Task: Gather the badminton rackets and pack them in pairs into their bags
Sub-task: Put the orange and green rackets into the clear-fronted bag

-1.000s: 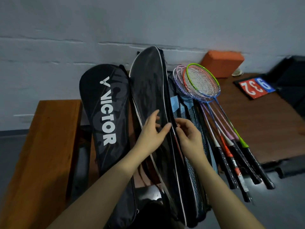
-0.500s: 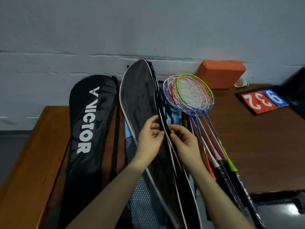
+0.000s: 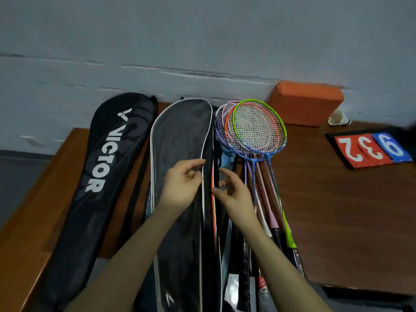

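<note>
A: What is the left hand [image 3: 183, 184] doing?

B: It pinches the white-piped edge of the grey racket bag [image 3: 180, 140], thumb and fingers curled round the piping. The bag lies lengthwise on the brown table [image 3: 337, 199], its rounded end beyond the fingertips, toward the wall [image 3: 202, 41].

A: And the right hand [image 3: 234, 191]?

B: Just right of the left one, across the bag's dark open edge. Its fingers are bent and its thumb touches the black and orange side strip of the bag, but I cannot tell whether it truly grips anything.

A: Where are the rackets [image 3: 254, 131]?

B: Just to the right of the right hand, fanned in a pile on the table. Their heads overlap beyond the fingertips, the green-framed one on top, with orange, pink, purple and blue frames under it. The shafts run back alongside the right wrist and forearm.

A: Any other bags?

B: A black bag printed VICTOR [image 3: 105, 163] lies well to the left of the left hand. A blue mesh bag [image 3: 226, 161] peeks out from under the grey one, just beyond the right hand's fingers.

A: Anything else?

B: Far right of both hands, an orange block [image 3: 306, 102] against the wall, a shuttlecock [image 3: 338, 118] beside it, and a score flip board [image 3: 369, 149] showing 2, 3, 9.
</note>
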A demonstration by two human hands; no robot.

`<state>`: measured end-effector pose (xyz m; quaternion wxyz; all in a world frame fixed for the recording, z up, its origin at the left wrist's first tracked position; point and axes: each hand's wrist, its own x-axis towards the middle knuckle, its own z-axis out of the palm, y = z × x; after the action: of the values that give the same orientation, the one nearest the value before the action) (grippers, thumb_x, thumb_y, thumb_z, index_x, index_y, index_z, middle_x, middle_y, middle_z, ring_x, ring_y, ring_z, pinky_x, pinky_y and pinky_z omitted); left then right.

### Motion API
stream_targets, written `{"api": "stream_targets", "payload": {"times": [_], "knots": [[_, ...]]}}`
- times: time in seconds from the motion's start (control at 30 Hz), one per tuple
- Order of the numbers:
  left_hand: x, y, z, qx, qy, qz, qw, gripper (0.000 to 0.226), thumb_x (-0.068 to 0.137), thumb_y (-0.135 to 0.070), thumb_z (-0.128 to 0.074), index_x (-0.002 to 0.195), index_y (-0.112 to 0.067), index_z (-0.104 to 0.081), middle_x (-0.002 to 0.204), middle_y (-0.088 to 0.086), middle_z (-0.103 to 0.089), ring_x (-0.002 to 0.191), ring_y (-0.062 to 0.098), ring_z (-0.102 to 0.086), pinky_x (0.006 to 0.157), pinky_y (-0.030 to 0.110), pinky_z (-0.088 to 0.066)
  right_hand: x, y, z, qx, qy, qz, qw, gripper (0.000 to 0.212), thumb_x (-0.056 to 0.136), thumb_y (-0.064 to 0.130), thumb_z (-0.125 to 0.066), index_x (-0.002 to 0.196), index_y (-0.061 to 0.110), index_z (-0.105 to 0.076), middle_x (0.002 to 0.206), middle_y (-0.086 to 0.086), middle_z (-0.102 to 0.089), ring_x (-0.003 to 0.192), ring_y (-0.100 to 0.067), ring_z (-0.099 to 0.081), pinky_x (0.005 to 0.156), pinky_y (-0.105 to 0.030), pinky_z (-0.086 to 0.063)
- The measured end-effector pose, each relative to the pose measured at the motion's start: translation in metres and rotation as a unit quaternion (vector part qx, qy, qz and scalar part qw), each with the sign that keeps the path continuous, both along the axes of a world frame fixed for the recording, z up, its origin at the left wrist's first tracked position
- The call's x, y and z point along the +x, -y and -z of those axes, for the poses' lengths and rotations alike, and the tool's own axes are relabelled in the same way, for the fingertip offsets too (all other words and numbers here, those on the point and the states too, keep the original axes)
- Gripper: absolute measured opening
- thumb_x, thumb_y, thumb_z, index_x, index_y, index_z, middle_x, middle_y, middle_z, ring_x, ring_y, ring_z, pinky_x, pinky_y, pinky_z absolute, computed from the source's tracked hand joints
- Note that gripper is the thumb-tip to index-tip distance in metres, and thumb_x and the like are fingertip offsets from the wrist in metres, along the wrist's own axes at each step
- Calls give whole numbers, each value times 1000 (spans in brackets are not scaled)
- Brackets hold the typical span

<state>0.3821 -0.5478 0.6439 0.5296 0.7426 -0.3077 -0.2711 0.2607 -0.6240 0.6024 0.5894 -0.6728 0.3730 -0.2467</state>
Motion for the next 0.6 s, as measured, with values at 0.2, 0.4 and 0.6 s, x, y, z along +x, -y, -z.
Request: {"api": "stream_targets", "payload": {"times": [0.2,0.4,0.6], "knots": [[16,-14,-5,10,90,-12,996,31,88,2,-51,113,-11,-64,107,4,-58,80,4,-56,71,2,-42,16,10,-9,1,-12,0,1000,28,84,-2,-59,104,17,-66,85,-2,-59,74,-10,-54,69,-14,-44],[11,-5,9,74,161,13,984,44,92,-10,-52,135,-8,-44,109,4,-45,84,12,-51,84,16,-40,31,14,-26,-158,-21,-88,983,27,86,-1,-59,109,11,-66,101,-2,-62,96,-1,-55,87,-9,-39],[-2,3,20,36,118,-1,992,48,91,-24,-55,136,-11,-43,117,3,-49,99,15,-55,90,28,-47,26,9,-24,-143,-12,-61,988,28,88,0,-57,111,14,-65,102,-1,-62,97,2,-56,86,-8,-41]]}}
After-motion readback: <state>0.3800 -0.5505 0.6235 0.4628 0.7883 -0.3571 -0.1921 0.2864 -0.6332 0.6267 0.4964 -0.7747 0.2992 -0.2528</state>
